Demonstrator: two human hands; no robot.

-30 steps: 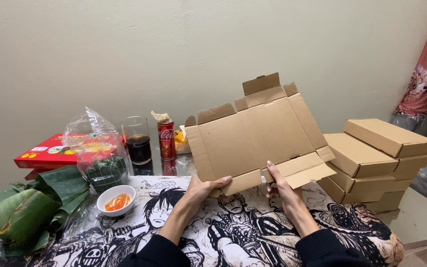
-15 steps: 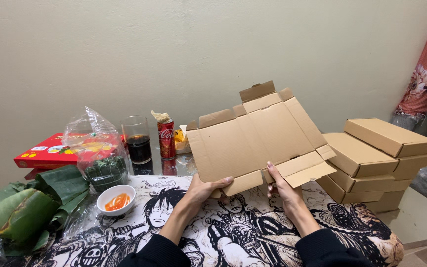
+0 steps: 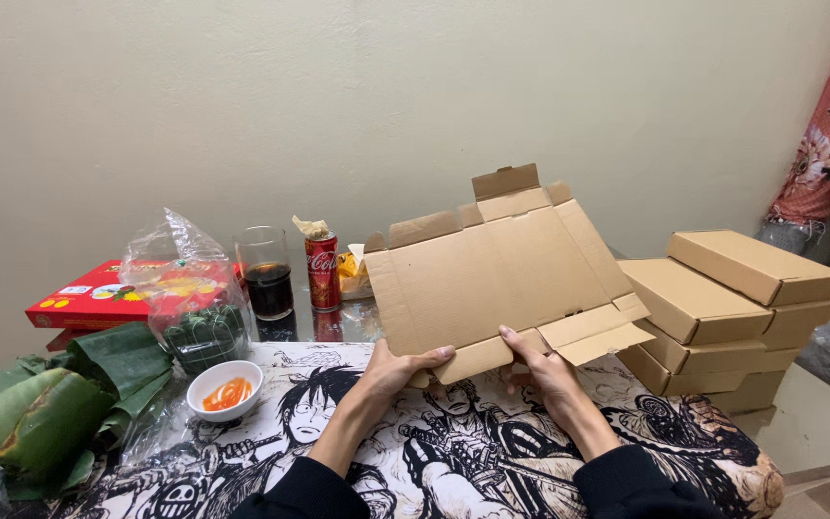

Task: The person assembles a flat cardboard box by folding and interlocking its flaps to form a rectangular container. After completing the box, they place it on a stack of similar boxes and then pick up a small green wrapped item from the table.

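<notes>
— Fingers (image 3: 431, 355) of both hands pinching flat cardboard box blank (image 3: 492, 274), upright above tabletop (image 3: 242, 452)?
— Yes. Best folding along creases, keeping lower flap (image 3: 593, 332) square, thumbs pressing evenly.

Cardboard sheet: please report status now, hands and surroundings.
Left hand and right hand grip flat cardboard box blank by lower edge, tilted up. Stack of folded boxes at right, apart. Nothing blocking.
</notes>
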